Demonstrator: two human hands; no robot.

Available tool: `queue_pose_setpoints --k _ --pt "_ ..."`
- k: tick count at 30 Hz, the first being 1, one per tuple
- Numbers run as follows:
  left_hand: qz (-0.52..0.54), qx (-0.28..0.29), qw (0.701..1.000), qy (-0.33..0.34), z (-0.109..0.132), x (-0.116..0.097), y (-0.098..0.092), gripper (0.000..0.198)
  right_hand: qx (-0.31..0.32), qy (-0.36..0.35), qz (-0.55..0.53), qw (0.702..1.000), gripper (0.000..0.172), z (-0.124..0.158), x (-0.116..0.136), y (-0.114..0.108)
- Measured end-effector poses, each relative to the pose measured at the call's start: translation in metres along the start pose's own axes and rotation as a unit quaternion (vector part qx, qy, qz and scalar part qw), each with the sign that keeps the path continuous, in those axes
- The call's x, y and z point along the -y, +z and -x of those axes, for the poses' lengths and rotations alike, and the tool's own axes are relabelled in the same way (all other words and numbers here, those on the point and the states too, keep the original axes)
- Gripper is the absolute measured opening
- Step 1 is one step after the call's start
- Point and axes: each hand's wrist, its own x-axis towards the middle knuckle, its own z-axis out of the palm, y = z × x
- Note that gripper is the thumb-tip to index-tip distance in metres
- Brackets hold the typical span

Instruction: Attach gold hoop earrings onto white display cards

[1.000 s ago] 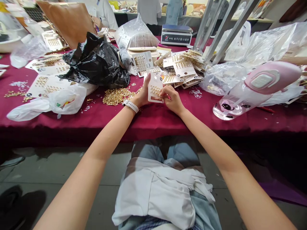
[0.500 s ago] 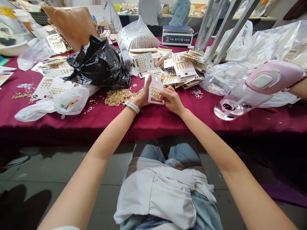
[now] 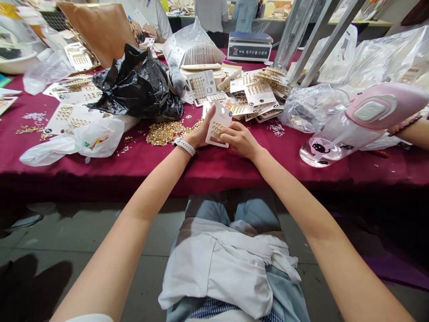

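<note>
Upright above the table edge, a white earring card (image 3: 219,118) with rows of small gold earrings is gripped in my left hand (image 3: 202,132), its thumb along the left edge. My right hand (image 3: 241,139) is closed, its bent fingertips pressed against the lower right of the card's front. Whatever is pinched there is too small to make out, and the right thumb is mostly hidden. Beside my left wrist lies a loose heap of small gold pieces (image 3: 166,133). Behind the card, more filled earring cards (image 3: 258,94) are piled up.
A black plastic bag (image 3: 137,87) and a white bag (image 3: 97,138) lie to the left. A scale (image 3: 250,47) stands behind the pile, near metal posts (image 3: 311,49). On the right, a pink-lidded bottle (image 3: 355,120) leans near another person's arm (image 3: 414,133).
The card has tilted, its top leaning to the right. My right fingers have shifted slightly and still touch its lower right part. My left hand keeps its grip.
</note>
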Motion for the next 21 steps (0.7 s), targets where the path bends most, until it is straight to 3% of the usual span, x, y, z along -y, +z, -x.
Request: queue_pose_setpoints --k 7,11,16,21 --pt "-0.025 0.034 0.999 -0.013 -0.0009 0.0004 -0.0026 0.065 0.012 -0.015 0.017 1.0 0.03 0.0027 -0.0035 -0.0003" --pt "-0.016 0.028 0.999 0.007 -0.0006 -0.0018 -0.0031 0.072 -0.052 0.024 -0.003 0.998 0.029 0.0043 -0.0037 -0.0001" --pt "-0.002 0.0 0.997 0.072 0.0019 -0.0062 0.0012 0.068 -0.145 0.107 -0.05 0.982 0.014 0.0033 0.0008 -0.0026" --pt "0.011 -0.009 0.996 0.085 -0.0009 -0.0057 -0.0017 0.07 -0.164 0.121 -0.072 0.976 0.014 0.0031 0.0008 -0.0049"
